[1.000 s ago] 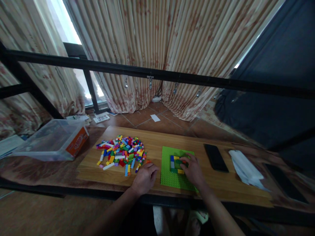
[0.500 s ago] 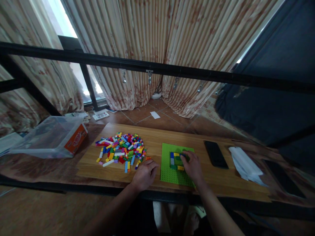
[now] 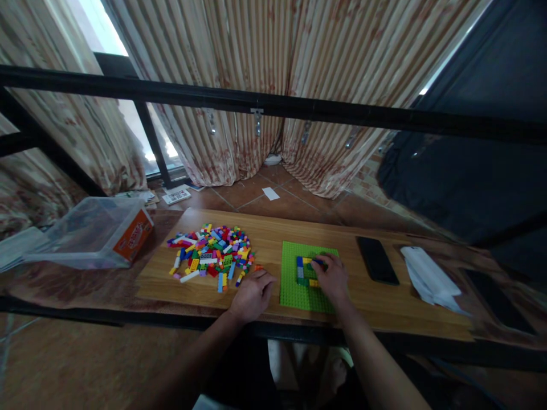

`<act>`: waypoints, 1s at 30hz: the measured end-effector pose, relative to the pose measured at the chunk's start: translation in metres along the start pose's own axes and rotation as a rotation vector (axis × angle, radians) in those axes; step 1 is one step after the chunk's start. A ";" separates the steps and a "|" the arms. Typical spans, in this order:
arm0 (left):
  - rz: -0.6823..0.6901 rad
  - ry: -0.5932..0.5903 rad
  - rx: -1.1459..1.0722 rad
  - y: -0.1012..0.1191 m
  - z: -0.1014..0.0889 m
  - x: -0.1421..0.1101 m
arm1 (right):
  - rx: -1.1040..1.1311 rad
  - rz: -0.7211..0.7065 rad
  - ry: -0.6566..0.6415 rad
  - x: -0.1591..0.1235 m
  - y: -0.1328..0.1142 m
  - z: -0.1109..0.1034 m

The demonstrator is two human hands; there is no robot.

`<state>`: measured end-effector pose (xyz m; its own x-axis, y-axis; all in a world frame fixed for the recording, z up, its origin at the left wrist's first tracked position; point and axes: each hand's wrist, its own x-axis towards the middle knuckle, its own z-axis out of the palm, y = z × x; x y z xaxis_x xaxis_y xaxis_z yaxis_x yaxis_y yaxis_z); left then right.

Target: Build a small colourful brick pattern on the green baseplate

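My right hand (image 3: 334,278) reaches over the green baseplate (image 3: 290,297), its fingers pinched on a small dark blue brick (image 3: 319,262) at the right of a ring of bricks. The ring has blue, grey, green and yellow bricks (image 3: 314,283); my fingers cover its right side. I cannot tell whether the pinched brick is seated. My left hand (image 3: 252,295) rests on the wooden board just left of the baseplate, fingers curled together. What they hold, if anything, is hidden. An orange brick (image 3: 258,267) lies just beyond its knuckles, by the heap of mixed bricks (image 3: 213,250).
A clear plastic box (image 3: 89,239) with an orange label stands left of the wooden board (image 3: 265,225). Right of the baseplate lie a black phone (image 3: 376,260), a white packet (image 3: 429,276) and another dark flat object (image 3: 498,299). A black rail (image 3: 273,104) crosses beyond the board.
The whole view has shifted slightly, with the board a little higher in the picture. Both hands stay in nearly the same places, the right still at the ring's right side.
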<state>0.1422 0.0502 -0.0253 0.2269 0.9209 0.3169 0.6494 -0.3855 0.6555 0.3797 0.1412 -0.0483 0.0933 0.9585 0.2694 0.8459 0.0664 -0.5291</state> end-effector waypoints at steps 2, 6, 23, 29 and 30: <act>0.005 0.003 -0.001 0.000 0.000 0.000 | 0.015 0.016 0.001 0.000 -0.002 0.000; 0.007 0.022 -0.006 -0.002 0.002 0.000 | 0.038 0.040 0.000 0.000 -0.004 0.000; -0.016 0.050 0.049 0.000 0.001 -0.001 | 0.425 0.078 0.020 0.005 -0.018 -0.024; -0.023 0.054 0.042 0.001 0.002 -0.002 | 0.655 0.121 0.118 -0.022 -0.012 -0.091; -0.025 0.055 0.042 0.001 0.002 -0.002 | 0.700 0.073 0.126 -0.031 -0.010 -0.103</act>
<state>0.1437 0.0478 -0.0264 0.1705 0.9252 0.3389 0.6846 -0.3586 0.6346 0.4230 0.0819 0.0316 0.2322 0.9309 0.2821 0.3036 0.2061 -0.9302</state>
